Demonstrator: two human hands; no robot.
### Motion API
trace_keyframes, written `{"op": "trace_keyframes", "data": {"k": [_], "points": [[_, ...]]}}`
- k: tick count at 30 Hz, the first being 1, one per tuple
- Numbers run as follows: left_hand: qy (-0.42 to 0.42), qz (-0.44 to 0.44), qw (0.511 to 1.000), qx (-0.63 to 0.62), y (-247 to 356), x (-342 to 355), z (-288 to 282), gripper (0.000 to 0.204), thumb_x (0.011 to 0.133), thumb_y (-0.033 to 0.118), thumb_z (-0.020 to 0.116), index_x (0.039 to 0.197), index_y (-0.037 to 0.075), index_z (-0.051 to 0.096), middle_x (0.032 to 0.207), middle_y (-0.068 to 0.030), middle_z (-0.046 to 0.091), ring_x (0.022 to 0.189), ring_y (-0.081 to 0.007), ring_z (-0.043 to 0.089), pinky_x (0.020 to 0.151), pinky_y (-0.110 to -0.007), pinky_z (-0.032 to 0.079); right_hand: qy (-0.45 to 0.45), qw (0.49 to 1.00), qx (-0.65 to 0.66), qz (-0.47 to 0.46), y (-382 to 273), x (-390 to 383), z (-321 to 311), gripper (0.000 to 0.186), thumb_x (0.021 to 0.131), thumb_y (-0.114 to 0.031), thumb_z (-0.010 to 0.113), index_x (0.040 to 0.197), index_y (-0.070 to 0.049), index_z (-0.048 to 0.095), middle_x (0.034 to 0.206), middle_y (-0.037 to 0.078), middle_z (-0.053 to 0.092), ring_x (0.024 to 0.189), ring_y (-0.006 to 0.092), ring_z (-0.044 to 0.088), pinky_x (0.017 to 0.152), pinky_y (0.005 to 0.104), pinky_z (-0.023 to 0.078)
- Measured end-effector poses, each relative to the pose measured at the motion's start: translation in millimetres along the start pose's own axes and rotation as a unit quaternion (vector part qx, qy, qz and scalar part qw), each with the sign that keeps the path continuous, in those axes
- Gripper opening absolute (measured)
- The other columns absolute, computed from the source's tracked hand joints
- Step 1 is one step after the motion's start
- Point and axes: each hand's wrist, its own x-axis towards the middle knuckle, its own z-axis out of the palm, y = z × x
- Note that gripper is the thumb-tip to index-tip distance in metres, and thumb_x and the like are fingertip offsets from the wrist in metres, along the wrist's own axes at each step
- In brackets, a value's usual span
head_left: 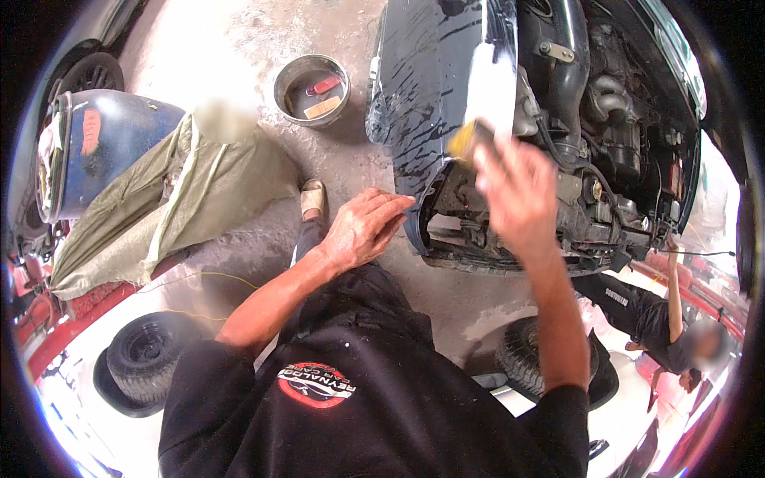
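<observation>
Working a streaked, wet-looking fender [426,72]: one person, two bare hands, viewed from close by.
Item, method: best done, I judge, with the block [462,143] flat, pressure light and even, strokes overlapping, easing off at the open edge lest it catch or tip over.
Item, right hand [519,187]: fingers curled closed round the block; blur hides each finger's exact place.
Item, left hand [358,227]: fingers close together, half bent, tips at the fender's near corner; cannot tell whether they pinch it or merely rest.
Item, block: at the right fingertips, yellow end leftward, by the fender's edge; contact cannot be told.
Item, fender: ahead of the left fingertips, left of the right ones.
Item, bucket [319,122]: ahead of the left fingers, well apart; tan pad [322,108] and red piece [323,85] inside.
Item, engine bay [617,103]: right of the right fingers.
</observation>
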Motion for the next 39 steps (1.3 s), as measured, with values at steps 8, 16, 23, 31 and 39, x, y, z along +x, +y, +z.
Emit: {"op": "trace_keyframes", "data": {"k": [8, 16, 23, 31, 39], "points": [[-0.013, 0.006, 1.000, -0.023, 2, -5, 1, 0.040, 0.092, 0.002, 0.076, 0.132, 0.002, 0.068, 0.115, -0.0165, 0.075, 0.103, -0.0358, 0.071, 0.090, -0.046, 0.058, 0.034, 0.998, 0.012, 0.049, 2, -4, 2, 0.044, 0.089, -0.020, 0.083, 0.132, -0.013, 0.078, 0.148, 0.011, 0.067, 0.118, 0.0309, 0.062, 0.104, 0.0446, 0.051], [-0.013, 0.016, 1.000, -0.014, 6, -10, 7, 0.035, 0.092, 0.002, 0.077, 0.126, 0.001, 0.070, 0.108, -0.0133, 0.077, 0.096, -0.0332, 0.072, 0.086, -0.044, 0.059, 0.030, 0.997, -0.049, 0.043, 25, 34, 3, 0.040, 0.092, -0.017, 0.080, 0.131, -0.011, 0.077, 0.144, 0.010, 0.069, 0.113, 0.0330, 0.064, 0.101, 0.0440, 0.052], [-0.009, -0.034, 0.999, -0.004, 5, -12, 3, 0.040, 0.093, 0.002, 0.076, 0.132, 0.003, 0.069, 0.111, -0.0151, 0.076, 0.098, -0.0357, 0.071, 0.087, -0.046, 0.058, -0.006, 0.999, -0.035, 0.006, -9, -13, -3, 0.040, 0.091, -0.018, 0.080, 0.132, -0.017, 0.078, 0.149, 0.009, 0.067, 0.113, 0.0279, 0.061, 0.102, 0.0421, 0.050], [0.005, -0.012, 1.000, -0.020, 8, -9, 2, 0.033, 0.094, 0.005, 0.076, 0.126, 0.003, 0.071, 0.105, -0.0132, 0.077, 0.096, -0.0337, 0.073, 0.086, -0.045, 0.059, -0.004, 0.996, -0.068, 0.054, -11, 20, 6, 0.040, 0.095, -0.021, 0.077, 0.135, -0.016, 0.076, 0.146, 0.011, 0.067, 0.112, 0.0333, 0.063, 0.099, 0.0456, 0.051], [-0.037, -0.014, 0.999, -0.029, 10, 2, -1, 0.033, 0.094, 0.005, 0.076, 0.126, 0.004, 0.071, 0.109, -0.0140, 0.077, 0.095, -0.0344, 0.072, 0.087, -0.046, 0.058, 0.002, 0.996, -0.078, 0.034, 6, 54, 13, 0.039, 0.095, -0.018, 0.077, 0.133, -0.012, 0.074, 0.140, 0.010, 0.068, 0.112, 0.0336, 0.063, 0.097, 0.0459, 0.051]]}}
